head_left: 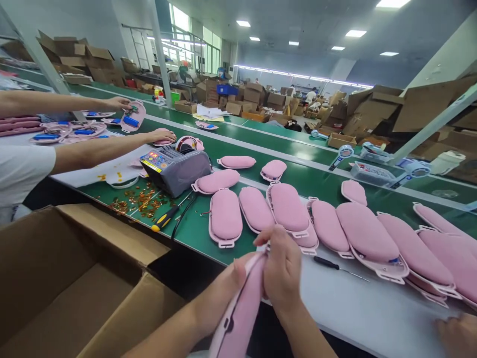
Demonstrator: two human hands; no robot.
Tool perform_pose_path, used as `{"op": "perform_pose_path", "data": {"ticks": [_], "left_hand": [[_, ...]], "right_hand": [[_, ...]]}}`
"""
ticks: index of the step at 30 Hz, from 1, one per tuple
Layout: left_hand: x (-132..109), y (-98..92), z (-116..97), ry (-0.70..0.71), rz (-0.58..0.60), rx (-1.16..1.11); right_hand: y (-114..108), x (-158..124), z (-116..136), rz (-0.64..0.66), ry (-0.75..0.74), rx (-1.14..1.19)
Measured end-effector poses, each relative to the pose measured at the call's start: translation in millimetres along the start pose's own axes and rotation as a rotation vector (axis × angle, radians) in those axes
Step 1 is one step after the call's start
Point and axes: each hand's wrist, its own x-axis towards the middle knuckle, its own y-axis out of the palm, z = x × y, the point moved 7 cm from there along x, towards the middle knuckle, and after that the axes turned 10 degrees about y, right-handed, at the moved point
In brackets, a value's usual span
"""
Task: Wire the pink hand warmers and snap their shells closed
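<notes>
A pink padded case (244,311) is held on its edge at the bottom centre, its seam showing a dark gap and a small dark opening. My left hand (233,278) wraps round its left side, thumb on the seam. My right hand (281,263) is closed round the far end, fingers bent over it. Beyond my hands, several pink cases lie on the green table, one (225,216) with a short red wire at its side. A black screwdriver (341,267) rests on the white sheet (335,303) to the right.
An open cardboard box (108,233) stands at lower left. On the table are a grey machine (177,166), a yellow-black screwdriver (166,219) and scattered orange pieces (137,201). Another person's arms (89,151) reach in from the left; a hand (458,333) shows at lower right.
</notes>
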Motion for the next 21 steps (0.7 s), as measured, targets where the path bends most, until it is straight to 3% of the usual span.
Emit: {"op": "perform_pose_path", "data": {"ticks": [3, 5, 8, 10, 12, 14, 16, 18, 21], "left_hand": [[6.8, 17.9, -11.6, 0.108, 0.063, -0.009], [12.7, 26.2, -20.1, 0.199, 0.047, 0.038], [24.3, 33.7, -20.4, 0.124, 0.115, 0.159], [28.2, 29.8, -17.3, 0.014, 0.165, 0.297], [26.3, 21.0, -13.9, -0.062, 0.218, 0.494], [23.0, 10.0, -12.1, -0.025, 0.231, 0.686], [21.4, -3.4, -9.2, 0.076, 0.164, 0.842], [22.0, -16.0, -3.5, 0.163, 0.075, 0.965], [26.1, -22.3, 0.9, 0.297, 0.033, 1.103]], "right_hand": [[-5.3, -11.1, 20.9, 0.048, -0.225, -0.044], [-11.1, -14.1, 24.4, 0.023, -0.221, -0.041], [-23.6, -5.0, 13.0, -0.070, -0.090, -0.031], [-41.3, 3.8, -3.5, -0.207, 0.023, -0.031], [-71.1, 5.3, -25.6, -0.453, 0.154, -0.029], [-103.4, -5.7, -49.7, -0.721, 0.287, -0.024], [-124.0, -20.1, -68.8, -0.832, 0.386, -0.107], [-126.8, -27.8, -72.9, -0.720, 0.319, -0.337], [-98.6, -41.0, -60.3, -0.381, -0.051, -0.680]]}}
